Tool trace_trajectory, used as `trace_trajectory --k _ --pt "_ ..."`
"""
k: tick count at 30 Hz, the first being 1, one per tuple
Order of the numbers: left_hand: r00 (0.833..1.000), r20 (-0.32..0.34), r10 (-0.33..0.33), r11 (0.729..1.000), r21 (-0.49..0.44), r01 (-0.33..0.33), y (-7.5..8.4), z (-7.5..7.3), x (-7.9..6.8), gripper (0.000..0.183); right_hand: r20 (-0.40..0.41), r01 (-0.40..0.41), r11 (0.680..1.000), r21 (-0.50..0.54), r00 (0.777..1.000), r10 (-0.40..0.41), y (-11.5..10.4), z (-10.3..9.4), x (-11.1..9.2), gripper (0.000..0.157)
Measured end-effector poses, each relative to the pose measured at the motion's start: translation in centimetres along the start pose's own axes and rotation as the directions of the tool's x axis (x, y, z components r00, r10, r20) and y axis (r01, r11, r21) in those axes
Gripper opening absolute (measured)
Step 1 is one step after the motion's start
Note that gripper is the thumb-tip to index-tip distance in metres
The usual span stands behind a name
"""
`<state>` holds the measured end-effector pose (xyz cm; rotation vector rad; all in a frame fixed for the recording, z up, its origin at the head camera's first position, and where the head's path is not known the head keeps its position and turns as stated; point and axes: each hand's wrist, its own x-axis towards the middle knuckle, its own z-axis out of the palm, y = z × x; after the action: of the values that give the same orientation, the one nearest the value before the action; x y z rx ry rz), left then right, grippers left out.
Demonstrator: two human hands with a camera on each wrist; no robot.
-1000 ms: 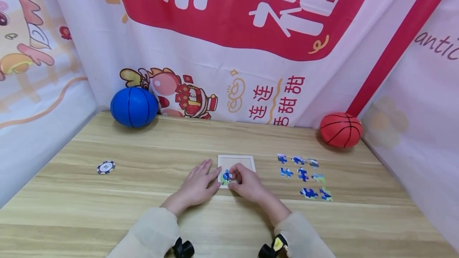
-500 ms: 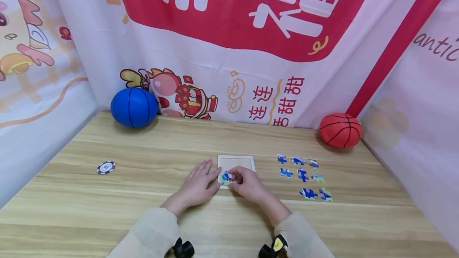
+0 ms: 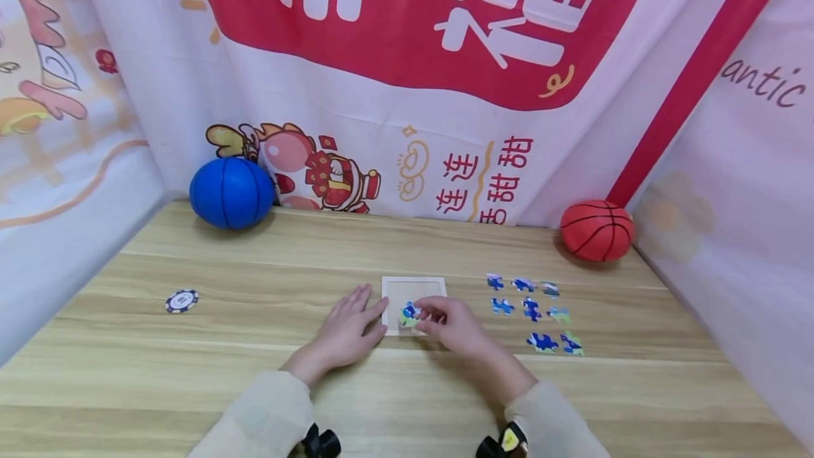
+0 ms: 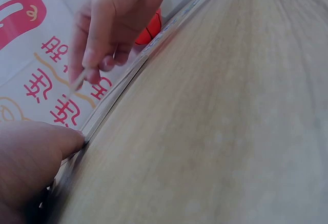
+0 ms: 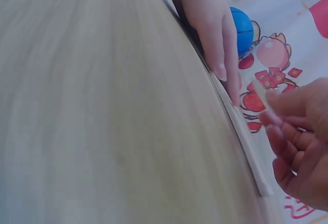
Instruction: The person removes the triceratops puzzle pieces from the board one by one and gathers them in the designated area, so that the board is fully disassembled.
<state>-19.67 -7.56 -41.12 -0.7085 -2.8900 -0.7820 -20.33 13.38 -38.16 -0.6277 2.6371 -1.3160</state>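
A small jigsaw piece (image 3: 408,314), blue and green, is pinched between thumb and fingers of my right hand (image 3: 455,324). It is held over the front part of a shallow white-rimmed puzzle tray (image 3: 413,279). Both wrist views show the piece edge-on and raised above the tray, a thin pale strip (image 4: 77,84) in the left one. My left hand (image 3: 343,331) lies flat at the tray's left side, fingers extended, thumb and fingertips at the rim (image 5: 241,126). The curled right fingers hide the tray's right front corner in the head view.
Several loose jigsaw pieces (image 3: 531,309) lie in rough rows right of the tray. A poker chip (image 3: 181,300) is on the wooden table (image 3: 286,253) at left. A blue ball (image 3: 232,193) and a red ball (image 3: 597,230) stand at the back corners, before a printed cloth.
My right hand has lifted the jigsaw piece from the tray's front left corner and shifted it slightly right. The left hand stays at the tray's edge. The head view has shifted a little.
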Motion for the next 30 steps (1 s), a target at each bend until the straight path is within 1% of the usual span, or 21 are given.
trace_trajectory --k 2,4,8,11,13,16,20,21,23,26,30 --pt "1.0 0.0 0.003 1.0 0.005 -0.003 -0.1 0.1 -0.1 0.047 -0.008 0.008 1.0 -0.006 1.0 -0.008 -0.2 -0.6 -0.4 0.028" --pt "1.0 0.002 0.003 1.0 0.006 -0.003 -0.1 0.2 -0.1 0.047 -0.015 -0.001 1.0 -0.014 1.0 0.001 -0.3 -1.2 -0.8 0.028" --pt "1.0 0.001 -0.003 1.0 0.0 0.003 -0.2 0.3 -0.3 0.046 -0.032 -0.037 0.999 0.006 0.999 0.038 -0.4 -2.8 -1.8 0.027" --pt "1.0 -0.005 0.001 1.0 -0.003 -0.001 -0.2 0.3 -0.3 0.046 -0.063 -0.052 0.998 0.024 0.997 0.054 0.0 -4.2 -2.8 0.028" --pt "1.0 -0.004 0.003 1.0 -0.001 -0.003 -0.1 0.3 -0.3 0.046 -0.086 -0.052 0.998 0.026 0.995 0.054 0.6 -5.1 -3.5 0.029" --pt "1.0 0.002 0.004 1.0 0.004 -0.004 -0.1 0.2 -0.2 0.046 -0.123 -0.083 0.996 0.019 0.989 0.084 1.5 -6.5 -4.6 0.029" --pt "1.0 0.008 0.005 1.0 0.009 -0.006 0.0 0.2 0.0 0.046 -0.153 -0.086 0.996 0.004 0.984 0.086 3.0 -8.1 -5.9 0.031" --pt "1.0 0.009 0.005 1.0 0.01 -0.005 0.0 0.2 0.0 0.047 -0.163 -0.073 0.997 -0.001 0.984 0.072 3.4 -8.5 -6.1 0.032" --pt "1.0 0.01 0.005 1.0 0.011 -0.006 0.0 0.2 0.1 0.047 -0.177 -0.056 0.998 -0.007 0.983 0.054 4.2 -9.1 -6.7 0.033" --pt "1.0 0.012 0.003 1.0 0.006 -0.003 0.0 0.2 0.1 0.047 -0.198 -0.068 0.998 -0.01 0.978 0.065 5.2 -9.7 -7.3 0.032" --pt "1.0 0.008 -0.001 1.0 0.0 0.001 -0.1 0.2 0.1 0.046 -0.188 -0.114 0.993 -0.001 0.976 0.112 6.4 -10.0 -7.8 0.033"
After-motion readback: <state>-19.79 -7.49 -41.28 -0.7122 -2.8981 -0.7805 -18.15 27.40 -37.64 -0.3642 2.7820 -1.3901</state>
